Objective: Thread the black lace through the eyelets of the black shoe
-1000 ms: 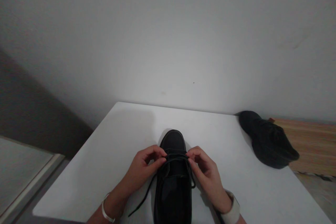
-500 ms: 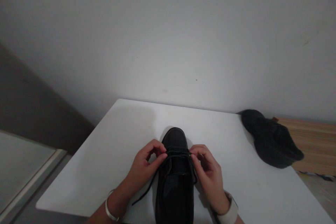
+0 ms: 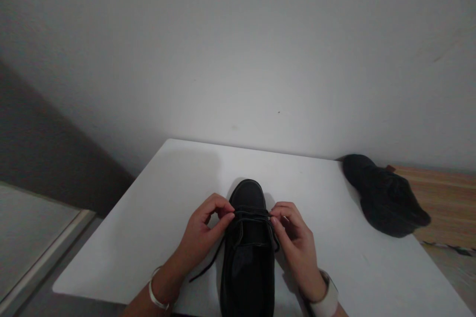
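Lacing looks mid-step: the left hand (image 3: 203,235) and right hand (image 3: 295,240) each pinch the lace (image 3: 251,215) across the black shoe (image 3: 247,257). Next probably calls for even tension on both sides.

Shoe (image 3: 247,252) mid-table (image 3: 156,198), hands either side, second shoe (image 3: 385,195) far right by wall (image 3: 238,49)

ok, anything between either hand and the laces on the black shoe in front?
Nothing visible. The left hand and right hand both already pinch the thin black laces on the black lace-up shoe.
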Available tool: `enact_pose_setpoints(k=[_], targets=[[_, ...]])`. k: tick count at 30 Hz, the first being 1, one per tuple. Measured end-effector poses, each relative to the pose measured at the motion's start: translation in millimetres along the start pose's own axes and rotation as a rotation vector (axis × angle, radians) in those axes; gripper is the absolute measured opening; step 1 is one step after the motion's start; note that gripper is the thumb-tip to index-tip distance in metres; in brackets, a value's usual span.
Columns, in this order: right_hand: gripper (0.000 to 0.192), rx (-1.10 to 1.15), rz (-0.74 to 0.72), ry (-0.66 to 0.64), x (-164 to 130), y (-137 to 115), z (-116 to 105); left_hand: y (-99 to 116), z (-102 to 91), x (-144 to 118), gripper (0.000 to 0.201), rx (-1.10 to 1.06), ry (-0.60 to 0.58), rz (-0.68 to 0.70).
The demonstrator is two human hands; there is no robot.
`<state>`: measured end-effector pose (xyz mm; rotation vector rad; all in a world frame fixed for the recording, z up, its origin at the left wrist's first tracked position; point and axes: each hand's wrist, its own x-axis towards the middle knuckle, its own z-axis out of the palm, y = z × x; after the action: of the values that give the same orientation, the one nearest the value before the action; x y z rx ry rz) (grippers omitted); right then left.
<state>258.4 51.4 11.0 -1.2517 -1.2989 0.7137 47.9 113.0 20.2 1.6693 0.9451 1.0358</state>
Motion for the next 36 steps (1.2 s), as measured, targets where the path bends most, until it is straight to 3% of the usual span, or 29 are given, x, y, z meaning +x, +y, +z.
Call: enact_pose_setpoints(k=[4, 10, 16, 21, 26, 32, 36], targets=[[0.008, 0.022, 0.008, -0.026, -0.2, -0.1, -1.7, 0.7, -0.1, 0.2, 0.004, 0.006, -0.051, -0.012], [0.009, 0.002, 0.000, 0.055, 0.6, 0.2, -1.5, 1.1, 0.0, -0.8, 0.008, 0.046, 0.010, -0.030], [0.014, 0.046, 0.031, -0.019, 2.4, -1.8, -2.0, 0.4, -0.7, -2.3, 0.009, 0.047, -0.053, -0.049], [0.011, 0.033, 0.018, 0.054, 2.5, -1.6, -2.2, -1.6, -2.3, -1.4, 0.011, 0.042, 0.032, -0.013], [0.013, 0.049, 0.044, -0.031, 2.6, -0.8, -2.9, -2.0, -1.8, -1.5, 0.009, 0.041, -0.046, -0.017], [0.013, 0.036, 0.019, 0.078, 2.0, 0.5, -3.8, -6.3, -4.8, -1.6, 0.013, 0.000, 0.081, -0.015], [0.014, 0.062, 0.054, 0.022, 2.1, 1.0, -2.7, -7.4, -4.8, -1.7, 0.011, -0.006, -0.035, -0.060]])
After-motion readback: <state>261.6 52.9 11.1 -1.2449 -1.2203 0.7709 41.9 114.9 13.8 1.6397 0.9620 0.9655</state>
